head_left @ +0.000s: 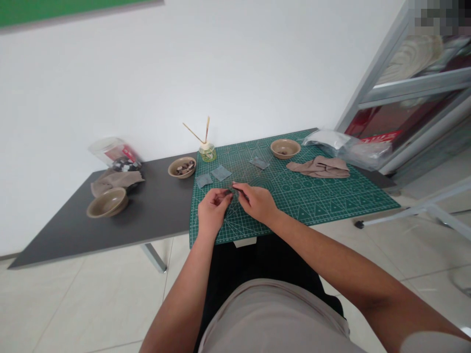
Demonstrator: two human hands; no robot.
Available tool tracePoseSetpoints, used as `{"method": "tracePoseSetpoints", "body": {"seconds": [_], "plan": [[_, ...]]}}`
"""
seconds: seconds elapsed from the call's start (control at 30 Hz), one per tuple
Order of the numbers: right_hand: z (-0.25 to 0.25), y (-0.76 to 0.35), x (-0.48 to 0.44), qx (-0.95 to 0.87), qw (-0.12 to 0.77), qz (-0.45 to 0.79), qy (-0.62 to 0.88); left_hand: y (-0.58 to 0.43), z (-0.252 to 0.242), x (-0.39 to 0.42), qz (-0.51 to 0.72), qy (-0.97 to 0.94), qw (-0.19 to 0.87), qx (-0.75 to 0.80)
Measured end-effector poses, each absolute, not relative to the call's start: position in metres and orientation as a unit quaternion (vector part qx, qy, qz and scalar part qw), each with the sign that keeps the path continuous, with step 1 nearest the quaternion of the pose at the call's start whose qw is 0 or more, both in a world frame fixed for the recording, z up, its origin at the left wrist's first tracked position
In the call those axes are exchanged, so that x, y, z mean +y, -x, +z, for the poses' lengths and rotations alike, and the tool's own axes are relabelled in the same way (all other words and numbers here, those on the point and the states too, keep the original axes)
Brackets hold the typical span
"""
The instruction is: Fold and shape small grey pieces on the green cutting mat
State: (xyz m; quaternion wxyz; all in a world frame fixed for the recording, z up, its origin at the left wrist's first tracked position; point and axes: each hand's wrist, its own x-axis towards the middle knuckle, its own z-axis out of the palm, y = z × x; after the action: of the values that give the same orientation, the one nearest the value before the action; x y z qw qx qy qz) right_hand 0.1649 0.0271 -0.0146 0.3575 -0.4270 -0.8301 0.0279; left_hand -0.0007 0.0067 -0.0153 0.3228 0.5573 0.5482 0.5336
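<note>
Two hands, mine, at the centre of the frame, over the green mat. Left hand: grip pinched at the fingertips on a small dark piece; long axis too small to tell. Right hand: fingers curled, tips just beside the piece, to its right in the frame; whether this grip holds anything, I cannot tell. Piece lies between both hands, nearer my left. Two grey-blue patches: just above my left hand in the frame, lying flat.
</note>
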Motion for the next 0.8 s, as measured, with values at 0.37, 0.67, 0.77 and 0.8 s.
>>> {"method": "tracePoseSetpoints", "body": {"seconds": [0.37,0.67,0.77,0.8], "plan": [[-0.0141,-0.1648,0.0227,-0.890,0.304,-0.063,0.333,-0.0003,-0.0076,0.0013,0.471,-0.601,0.197,0.615],[-0.0144,-0.1636,0.0229,-0.870,0.307,-0.059,0.383,-0.0008,-0.0077,0.0001,0.505,-0.567,0.241,0.604],[-0.0145,-0.1633,0.0229,-0.874,0.300,-0.057,0.377,-0.0006,-0.0086,0.0000,0.494,-0.576,0.222,0.612],[-0.0146,-0.1631,0.0227,-0.879,0.300,-0.059,0.367,-0.0005,-0.0088,0.0000,0.490,-0.579,0.214,0.615]]}}
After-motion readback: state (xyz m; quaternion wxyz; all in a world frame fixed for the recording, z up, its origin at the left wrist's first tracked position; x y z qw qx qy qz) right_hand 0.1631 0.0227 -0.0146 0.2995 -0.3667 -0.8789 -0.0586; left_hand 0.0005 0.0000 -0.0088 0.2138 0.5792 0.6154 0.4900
